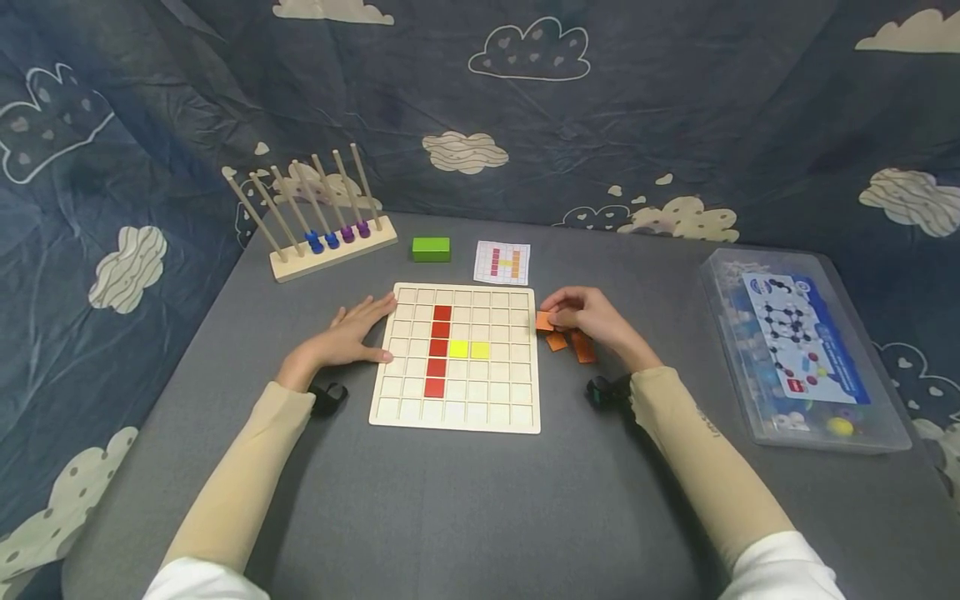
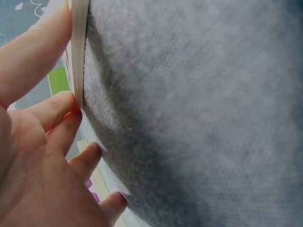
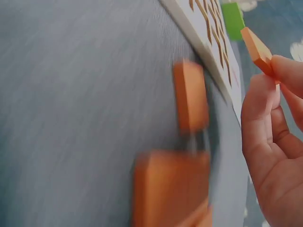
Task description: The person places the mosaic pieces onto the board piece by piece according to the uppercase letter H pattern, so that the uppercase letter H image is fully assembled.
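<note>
A wooden grid board (image 1: pixel 501 408) lies flat in the middle of the table. On it a column of red square tiles (image 1: pixel 437 347) runs down the left part, with two yellow tiles (image 1: pixel 469 349) beside its middle. My left hand (image 1: pixel 347 335) rests at the board's left edge, its fingers spread and its thumb touching the rim. Between thumb and fingertips my right hand (image 1: pixel 588 315) pinches an orange tile (image 3: pixel 257 49), held up near the board's right edge. More orange tiles (image 1: pixel 582 347) lie on the table under that hand, partly stacked.
Behind the board lie a pattern card (image 1: pixel 502 262) and a green block (image 1: pixel 431 249). A wooden peg abacus (image 1: pixel 333 248) with blue and purple beads stands at the back left. To the right sits a clear plastic box (image 1: pixel 810 350) with a molecule picture on its lid.
</note>
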`<state>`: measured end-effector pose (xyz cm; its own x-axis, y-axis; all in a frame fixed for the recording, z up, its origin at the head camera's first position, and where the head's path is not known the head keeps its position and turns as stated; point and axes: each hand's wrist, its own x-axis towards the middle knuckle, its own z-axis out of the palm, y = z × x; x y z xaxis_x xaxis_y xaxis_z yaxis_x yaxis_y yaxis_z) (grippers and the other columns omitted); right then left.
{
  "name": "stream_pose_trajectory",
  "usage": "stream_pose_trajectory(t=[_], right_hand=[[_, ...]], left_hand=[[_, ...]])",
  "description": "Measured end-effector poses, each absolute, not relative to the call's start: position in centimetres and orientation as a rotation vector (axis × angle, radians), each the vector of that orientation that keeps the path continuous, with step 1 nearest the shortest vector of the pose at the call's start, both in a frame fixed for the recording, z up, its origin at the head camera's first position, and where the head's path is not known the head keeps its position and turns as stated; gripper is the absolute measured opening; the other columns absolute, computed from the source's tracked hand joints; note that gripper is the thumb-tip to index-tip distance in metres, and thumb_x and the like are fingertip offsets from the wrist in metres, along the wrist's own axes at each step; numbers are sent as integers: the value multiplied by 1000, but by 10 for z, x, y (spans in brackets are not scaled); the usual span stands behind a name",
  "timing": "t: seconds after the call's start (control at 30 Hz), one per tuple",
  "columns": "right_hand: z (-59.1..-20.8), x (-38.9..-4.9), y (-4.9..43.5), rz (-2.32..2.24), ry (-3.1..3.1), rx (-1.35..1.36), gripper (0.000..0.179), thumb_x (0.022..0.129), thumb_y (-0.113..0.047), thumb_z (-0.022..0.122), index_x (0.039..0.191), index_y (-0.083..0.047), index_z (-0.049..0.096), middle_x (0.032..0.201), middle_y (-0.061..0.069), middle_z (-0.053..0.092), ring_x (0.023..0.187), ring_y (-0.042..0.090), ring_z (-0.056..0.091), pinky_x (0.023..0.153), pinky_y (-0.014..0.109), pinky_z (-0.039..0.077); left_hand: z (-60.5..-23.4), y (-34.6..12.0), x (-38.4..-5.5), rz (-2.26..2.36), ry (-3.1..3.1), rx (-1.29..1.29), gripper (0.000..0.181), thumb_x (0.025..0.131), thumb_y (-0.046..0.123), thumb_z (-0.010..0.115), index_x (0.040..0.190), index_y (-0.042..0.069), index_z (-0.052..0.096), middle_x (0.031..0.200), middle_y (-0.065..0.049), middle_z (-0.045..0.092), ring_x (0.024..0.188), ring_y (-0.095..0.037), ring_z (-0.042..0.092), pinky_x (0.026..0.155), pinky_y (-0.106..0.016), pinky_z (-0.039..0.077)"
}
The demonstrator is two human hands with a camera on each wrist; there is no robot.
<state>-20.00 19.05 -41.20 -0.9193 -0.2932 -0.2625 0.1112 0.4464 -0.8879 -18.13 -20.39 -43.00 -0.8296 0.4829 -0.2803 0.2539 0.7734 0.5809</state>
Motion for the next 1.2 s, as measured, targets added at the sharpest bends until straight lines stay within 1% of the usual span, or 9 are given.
stream_pose_trajectory(t=[0.13,0.23,0.43,0.53,0.77,0.87,1.0,1.1,1.2], right_hand=[[-414,-210,163,-1495,2292,-227,17,89,1,58,105,7,63,89,12,59,76,19,57,74,34,52],[-415,-216,148,-1479,2297,-260,16,87,3,59,102,6,64,86,12,60,73,19,57,72,34,51],[-420,-223,128,-1316,2442,-283,13,86,2,60,95,0,69,82,12,63,68,21,56,63,30,47],[-421,-224,122,-1248,2517,-301,13,85,3,60,92,-2,69,79,10,62,66,20,55,60,29,47],[-421,-223,116,-1101,2650,-395,9,85,3,62,89,-3,67,81,8,61,74,22,53,68,32,42],[-422,-223,118,-1146,2637,-388,8,86,2,63,91,-2,67,84,9,62,75,23,54,68,32,44],[-423,-223,129,-1339,2513,-314,13,87,1,63,99,1,66,89,12,62,75,23,57,65,31,47],[-422,-224,144,-1486,2384,-264,18,88,0,62,105,5,64,93,15,62,78,23,59,69,32,51],[-423,-223,164,-1558,2314,-227,22,90,-2,62,110,7,61,98,19,62,81,24,60,74,33,53]], left_hand=[[-430,-203,-181,751,2551,551,95,85,36,72,153,5,14,159,-16,7,143,-38,-4,107,-61,-10],[-431,-203,-182,749,2554,550,95,85,36,72,153,5,14,159,-16,8,143,-38,-4,107,-61,-9],[-431,-204,-181,754,2559,550,94,85,37,72,153,4,15,158,-17,8,143,-39,-3,107,-62,-9],[-431,-204,-181,753,2563,553,94,85,36,72,153,4,15,158,-17,8,143,-39,-3,107,-63,-8],[-431,-204,-180,753,2567,556,95,84,35,72,153,4,15,158,-17,9,143,-39,-2,107,-62,-9],[-431,-204,-180,754,2566,553,95,84,35,72,153,4,15,158,-17,9,143,-38,-3,107,-62,-9],[-432,-203,-180,759,2562,549,95,84,36,73,153,5,15,159,-16,8,144,-38,-3,107,-61,-9],[-431,-203,-180,762,2558,552,95,84,36,72,153,5,15,158,-16,8,143,-38,-3,107,-62,-9],[-431,-203,-181,759,2556,546,95,84,36,72,153,5,14,159,-16,8,144,-37,-3,107,-61,-9]])
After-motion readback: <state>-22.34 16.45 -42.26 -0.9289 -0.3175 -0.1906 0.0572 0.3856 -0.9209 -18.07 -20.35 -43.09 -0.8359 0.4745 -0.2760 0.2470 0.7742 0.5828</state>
